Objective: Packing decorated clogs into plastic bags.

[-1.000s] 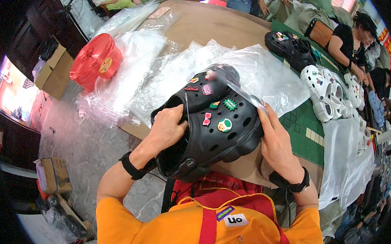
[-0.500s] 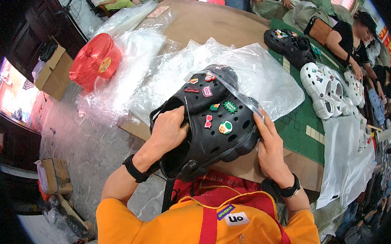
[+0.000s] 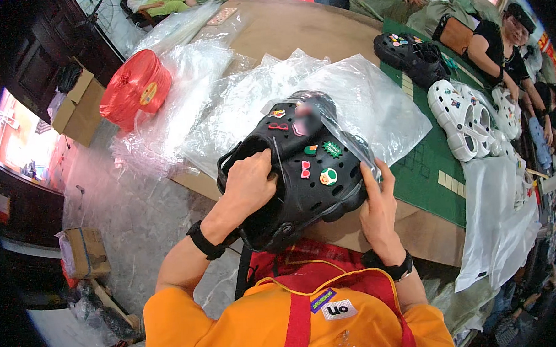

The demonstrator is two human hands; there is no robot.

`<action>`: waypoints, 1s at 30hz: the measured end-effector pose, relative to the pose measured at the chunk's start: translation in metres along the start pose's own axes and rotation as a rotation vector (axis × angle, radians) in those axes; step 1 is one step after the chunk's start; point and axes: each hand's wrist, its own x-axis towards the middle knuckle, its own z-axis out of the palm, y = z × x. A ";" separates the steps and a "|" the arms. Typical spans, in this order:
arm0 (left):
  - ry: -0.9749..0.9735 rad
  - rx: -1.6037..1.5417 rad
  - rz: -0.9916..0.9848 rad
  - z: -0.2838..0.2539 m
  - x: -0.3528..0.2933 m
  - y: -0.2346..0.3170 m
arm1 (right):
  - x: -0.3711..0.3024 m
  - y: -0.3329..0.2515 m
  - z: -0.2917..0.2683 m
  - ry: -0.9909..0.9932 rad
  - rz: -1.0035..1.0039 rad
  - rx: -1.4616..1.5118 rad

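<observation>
A pair of black clogs [image 3: 317, 200], side by side and dotted with colourful charms, is held tilted above the near table edge. My left hand [image 3: 250, 182] reaches into the foot openings, its fingers closed round the clogs' upper edge, mostly hidden inside. At the toe end, a clear plastic bag [image 3: 391, 114] lies partly over the clogs, its edge running across the uppers. My right hand [image 3: 380, 199] pinches the bag's edge beside the near clog's toe, thumb and fingers close to the shoe.
More clear bags [image 3: 224, 107] are spread on the brown tabletop [image 3: 302, 28], beside a red twine roll [image 3: 135, 87]. On the right, a green mat [image 3: 420, 178] bears black clogs [image 3: 410, 60] and white clogs [image 3: 454, 120]. A co-worker [image 3: 488, 52] reaches toward the white clogs.
The black clogs and my left hand have shifted slightly to the right. My right hand has moved a little left, still at the bag's edge.
</observation>
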 end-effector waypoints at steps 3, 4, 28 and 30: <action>-0.009 0.016 0.016 0.001 0.001 0.005 | -0.012 0.008 0.012 0.202 0.228 0.264; -0.012 0.018 0.017 0.000 0.001 0.007 | -0.014 0.014 0.014 0.204 0.236 0.260; -0.186 0.048 0.029 -0.007 -0.004 0.019 | -0.041 0.030 0.023 0.014 0.729 0.790; -0.269 0.005 0.178 -0.012 -0.010 0.021 | -0.049 0.034 0.021 -0.032 0.820 0.910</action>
